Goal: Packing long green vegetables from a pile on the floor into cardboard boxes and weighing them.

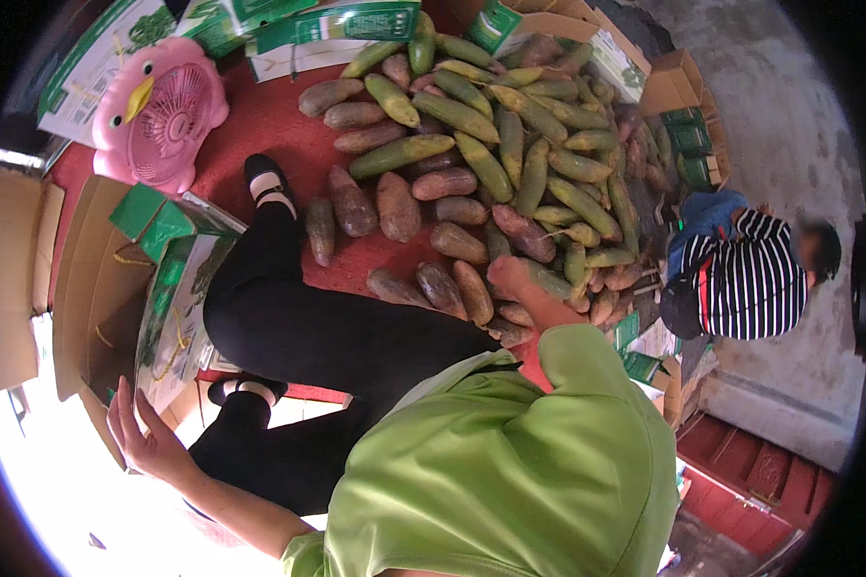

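Note:
A heap of long green radishes (457, 115) and dull purple-red root vegetables (399, 207) covers the red floor cloth ahead of me. My right hand (512, 275) reaches down into the near side of the heap, close to a greenish radish (548, 281). Its fingers are too unclear to show whether they grip anything. Away to the left, my left hand (149, 440) is raised with its fingers spread and nothing in it. Beside it stands an open cardboard carton (101, 288) with green and white printed panels.
A pink animal-shaped fan (164, 115) stands at the far left. Green and white cartons (332, 34) line the back, and an open carton (678, 87) lies right of the heap. A person in a striped top (751, 274) bends at the right. My black-clad leg (346, 332) stretches before the heap.

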Action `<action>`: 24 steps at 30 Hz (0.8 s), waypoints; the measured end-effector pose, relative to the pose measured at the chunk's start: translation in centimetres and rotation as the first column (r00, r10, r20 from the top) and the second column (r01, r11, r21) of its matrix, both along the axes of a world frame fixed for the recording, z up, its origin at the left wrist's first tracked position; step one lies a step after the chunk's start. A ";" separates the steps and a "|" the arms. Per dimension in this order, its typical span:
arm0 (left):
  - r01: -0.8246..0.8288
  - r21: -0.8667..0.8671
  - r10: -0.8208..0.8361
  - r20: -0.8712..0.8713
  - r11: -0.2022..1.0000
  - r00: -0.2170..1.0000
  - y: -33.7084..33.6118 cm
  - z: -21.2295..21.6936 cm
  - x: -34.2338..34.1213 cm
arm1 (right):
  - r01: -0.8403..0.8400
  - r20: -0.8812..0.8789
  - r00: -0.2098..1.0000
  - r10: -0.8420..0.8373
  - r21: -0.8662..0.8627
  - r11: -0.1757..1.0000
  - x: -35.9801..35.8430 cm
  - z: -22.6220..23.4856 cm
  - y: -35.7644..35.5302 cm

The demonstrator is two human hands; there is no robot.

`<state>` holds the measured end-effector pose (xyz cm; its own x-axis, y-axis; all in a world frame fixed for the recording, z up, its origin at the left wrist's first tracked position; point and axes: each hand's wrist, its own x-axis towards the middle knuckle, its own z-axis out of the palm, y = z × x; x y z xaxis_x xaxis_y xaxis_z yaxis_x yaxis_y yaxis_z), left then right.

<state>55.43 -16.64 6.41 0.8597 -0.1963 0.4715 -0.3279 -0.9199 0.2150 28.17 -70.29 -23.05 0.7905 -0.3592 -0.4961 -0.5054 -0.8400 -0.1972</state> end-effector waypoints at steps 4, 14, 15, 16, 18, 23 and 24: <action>-0.015 0.046 0.013 0.029 0.999 0.999 0.6 -0.1 0.2 | 0.368 -0.214 0.917 -0.337 0.121 0.922 -3.0 -1.7 2.5; -0.078 -0.057 0.082 0.073 0.995 0.994 0.7 -0.7 0.9 | 0.503 0.106 0.856 -0.506 0.059 0.862 -1.1 -0.1 -3.0; -0.072 -0.059 0.076 0.069 0.996 0.995 0.6 -0.9 1.1 | 0.500 0.184 0.851 -0.492 0.004 0.866 -1.7 0.0 -4.1; -0.096 -0.099 0.102 0.057 0.990 0.993 0.4 -1.1 1.3 | 0.499 0.259 0.843 -0.471 -0.052 0.865 -2.2 0.0 -4.9; -0.137 -0.128 0.145 0.053 0.982 0.988 0.6 -1.1 1.1 | 0.758 0.265 0.564 -0.782 0.210 0.618 -1.5 0.8 -5.7; -0.085 -0.051 0.091 0.138 0.995 0.986 1.3 -1.5 1.0 | 0.609 0.048 -0.310 -0.950 0.777 -0.159 -0.4 3.6 -8.5; -0.094 -0.051 0.100 0.145 0.994 0.984 1.4 -1.6 1.0 | 0.458 -0.039 -0.455 -0.890 0.847 -0.271 -0.4 4.0 -9.3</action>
